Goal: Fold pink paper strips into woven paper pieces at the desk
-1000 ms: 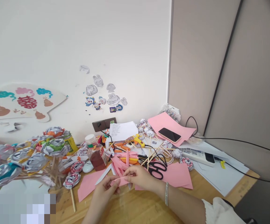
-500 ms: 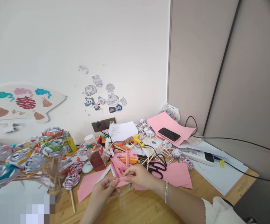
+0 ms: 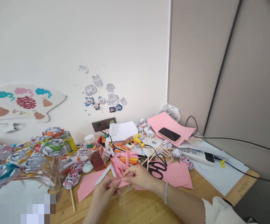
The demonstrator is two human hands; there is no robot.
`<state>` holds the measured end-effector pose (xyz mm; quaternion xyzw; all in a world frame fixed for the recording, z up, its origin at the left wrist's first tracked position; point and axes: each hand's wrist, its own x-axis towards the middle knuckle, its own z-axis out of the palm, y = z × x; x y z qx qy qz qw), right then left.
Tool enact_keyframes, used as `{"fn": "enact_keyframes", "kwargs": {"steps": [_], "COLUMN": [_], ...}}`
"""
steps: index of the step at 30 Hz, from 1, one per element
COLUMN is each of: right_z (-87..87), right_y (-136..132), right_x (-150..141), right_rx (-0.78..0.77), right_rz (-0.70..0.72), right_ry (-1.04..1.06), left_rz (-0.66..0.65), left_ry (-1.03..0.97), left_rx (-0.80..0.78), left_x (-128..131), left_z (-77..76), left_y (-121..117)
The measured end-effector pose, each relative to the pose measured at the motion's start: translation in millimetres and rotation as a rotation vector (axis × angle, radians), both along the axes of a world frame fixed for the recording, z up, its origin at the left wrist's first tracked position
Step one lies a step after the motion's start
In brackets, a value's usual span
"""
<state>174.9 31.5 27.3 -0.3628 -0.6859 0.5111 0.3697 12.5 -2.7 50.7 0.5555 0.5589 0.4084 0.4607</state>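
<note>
Both hands meet above the front of the wooden table. Between them is a narrow pink paper strip (image 3: 123, 181), mostly covered by fingers. My left hand (image 3: 108, 188) pinches its left part with thumb and forefinger. My right hand (image 3: 138, 176), with a silver bracelet at the wrist, pinches it from the right. Just beyond the fingers lies a pile of pink paper strips (image 3: 118, 166). A pink sheet (image 3: 89, 183) is to the left, and another pink sheet (image 3: 178, 175) is to the right. Black-handled scissors (image 3: 157, 170) rest behind my right wrist.
Several paper flowers on sticks (image 3: 34, 160) crowd the left side. A bottle of reddish liquid (image 3: 96, 155) stands behind the left hand. Farther back are a yellow glue gun (image 3: 139, 140) with its cord, a phone (image 3: 169, 134) on pink paper, and a power strip (image 3: 196, 155) at right.
The pink strip has turned between the fingers and now shows a thinner edge. The left hand has shifted slightly; the right hand stays nearly in place.
</note>
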Motion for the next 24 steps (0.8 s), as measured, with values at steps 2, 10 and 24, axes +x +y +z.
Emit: {"fn": "enact_keyframes", "kwargs": {"steps": [2, 10, 24], "right_z": [-1.0, 0.4, -6.3], "right_y": [1.4, 10.4, 9.0], "right_x": [1.1, 11.9, 8.7], "right_rx": [-0.01, -0.095, -0.085], "right_rz": [0.048, 0.265, 0.225], "right_ry": [0.002, 0.114, 0.052], "left_rz": [0.009, 0.022, 0.006], "left_ry": [0.031, 0.024, 0.029], "left_rx": [0.02, -0.027, 0.004], "left_x": [-1.8, -7.5, -4.2], "left_z": [0.3, 9.1, 6.3], "left_y": [0.6, 1.4, 1.1]}}
